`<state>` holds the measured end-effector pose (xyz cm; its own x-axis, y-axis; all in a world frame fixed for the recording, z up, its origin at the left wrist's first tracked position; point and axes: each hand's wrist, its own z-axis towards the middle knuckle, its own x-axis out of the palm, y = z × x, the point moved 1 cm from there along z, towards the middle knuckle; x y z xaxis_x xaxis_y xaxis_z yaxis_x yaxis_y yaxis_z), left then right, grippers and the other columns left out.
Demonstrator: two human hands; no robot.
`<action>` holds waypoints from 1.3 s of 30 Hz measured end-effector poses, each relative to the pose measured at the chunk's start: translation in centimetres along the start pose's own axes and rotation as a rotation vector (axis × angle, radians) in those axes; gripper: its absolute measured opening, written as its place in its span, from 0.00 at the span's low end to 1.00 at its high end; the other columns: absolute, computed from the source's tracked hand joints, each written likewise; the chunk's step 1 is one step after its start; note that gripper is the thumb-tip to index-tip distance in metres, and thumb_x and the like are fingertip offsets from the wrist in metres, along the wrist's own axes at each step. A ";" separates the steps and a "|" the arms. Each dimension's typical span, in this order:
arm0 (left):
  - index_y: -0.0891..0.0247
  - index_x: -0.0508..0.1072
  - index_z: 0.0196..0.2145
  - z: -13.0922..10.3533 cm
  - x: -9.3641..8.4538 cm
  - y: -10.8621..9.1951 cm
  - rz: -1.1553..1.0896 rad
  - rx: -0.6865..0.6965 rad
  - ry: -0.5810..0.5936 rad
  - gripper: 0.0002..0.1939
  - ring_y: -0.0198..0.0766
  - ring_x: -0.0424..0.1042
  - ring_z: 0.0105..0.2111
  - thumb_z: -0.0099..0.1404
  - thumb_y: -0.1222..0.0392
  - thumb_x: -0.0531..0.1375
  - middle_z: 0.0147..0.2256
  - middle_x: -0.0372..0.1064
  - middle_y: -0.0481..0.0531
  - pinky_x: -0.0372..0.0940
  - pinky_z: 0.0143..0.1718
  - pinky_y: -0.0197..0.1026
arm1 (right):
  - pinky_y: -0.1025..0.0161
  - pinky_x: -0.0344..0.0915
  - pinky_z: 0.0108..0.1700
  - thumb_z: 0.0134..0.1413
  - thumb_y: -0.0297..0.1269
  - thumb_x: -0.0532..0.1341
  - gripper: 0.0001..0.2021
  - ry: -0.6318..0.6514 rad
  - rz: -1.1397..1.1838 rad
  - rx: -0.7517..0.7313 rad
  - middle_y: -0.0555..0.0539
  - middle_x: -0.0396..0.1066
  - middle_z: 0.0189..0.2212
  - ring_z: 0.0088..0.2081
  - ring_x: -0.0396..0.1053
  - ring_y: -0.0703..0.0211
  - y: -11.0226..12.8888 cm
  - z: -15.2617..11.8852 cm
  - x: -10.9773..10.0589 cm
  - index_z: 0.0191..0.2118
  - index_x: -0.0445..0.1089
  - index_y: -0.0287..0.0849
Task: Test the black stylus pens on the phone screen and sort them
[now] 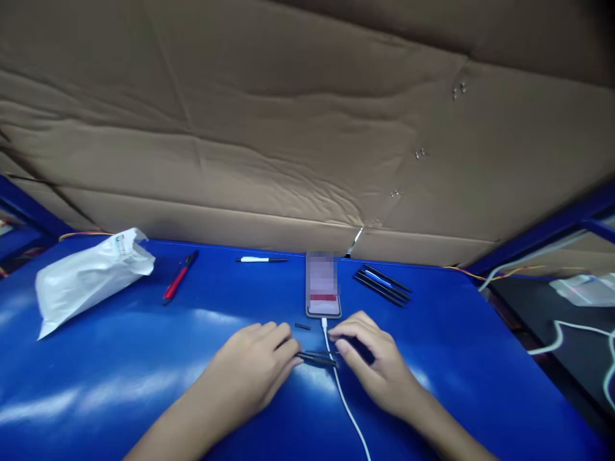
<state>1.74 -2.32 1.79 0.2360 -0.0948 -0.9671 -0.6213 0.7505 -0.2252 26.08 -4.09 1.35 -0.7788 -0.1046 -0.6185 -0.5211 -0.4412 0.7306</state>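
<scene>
My left hand (262,358) is closed, its thumb and fingertips pinching a slim black pen (319,360) that points right across the white charging cable (343,400). A second thin dark piece seems to lie along the pen, but blur keeps me from telling them apart. Just right of the pen's far end, my right hand (377,365) is curved with thumb and index finger apart, and I see nothing between them. A short black piece like a pen part (302,326) lies on the blue table between the hands, below the phone (323,285).
Several black pens (382,287), one with a blue part, lie together right of the phone. A white-and-black pen (262,260) and a red-and-black pen (180,278) lie left, near a white plastic bag (93,275). A cardboard wall (269,153) rises behind the blue table (158,358).
</scene>
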 end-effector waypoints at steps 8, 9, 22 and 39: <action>0.57 0.75 0.38 -1.0 -0.7 -1.3 -0.158 0.180 0.084 0.07 0.42 0.73 0.34 0.72 0.55 0.59 0.35 0.74 0.48 0.64 0.42 0.44 | 0.55 0.66 0.48 0.67 0.29 0.57 0.11 0.262 -0.578 -0.225 0.42 0.77 0.40 0.43 0.71 0.50 0.9 3.1 1.8 0.50 0.74 0.41; 0.57 0.75 0.38 -1.0 -0.7 -1.4 -0.157 0.185 0.074 0.07 0.43 0.73 0.34 0.72 0.54 0.59 0.35 0.74 0.48 0.64 0.42 0.45 | 0.56 0.66 0.46 0.67 0.28 0.57 0.11 0.294 -0.649 -0.229 0.42 0.77 0.39 0.42 0.71 0.50 1.1 3.6 2.2 0.50 0.74 0.40; 0.59 0.75 0.37 -1.0 -0.6 -0.8 -0.118 0.141 0.011 0.07 0.45 0.75 0.37 0.72 0.58 0.59 0.36 0.76 0.51 0.66 0.42 0.45 | 0.63 0.63 0.35 0.68 0.29 0.59 0.08 0.442 -0.851 -0.274 0.43 0.73 0.37 0.40 0.70 0.53 1.5 4.9 4.1 0.49 0.73 0.41; 0.57 0.75 0.43 -0.5 -1.2 -0.1 -0.202 0.120 0.008 0.08 0.41 0.75 0.36 0.75 0.58 0.56 0.37 0.76 0.48 0.66 0.42 0.41 | 0.61 0.66 0.42 0.60 0.25 0.56 0.08 0.263 -0.420 -0.157 0.44 0.75 0.35 0.38 0.70 0.56 0.7 4.3 1.9 0.40 0.71 0.41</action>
<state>1.18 -2.58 2.94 0.3404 -0.2557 -0.9049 -0.4685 0.7883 -0.3990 22.69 -0.74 1.92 -0.3892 -0.1014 -0.9155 -0.6953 -0.6196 0.3642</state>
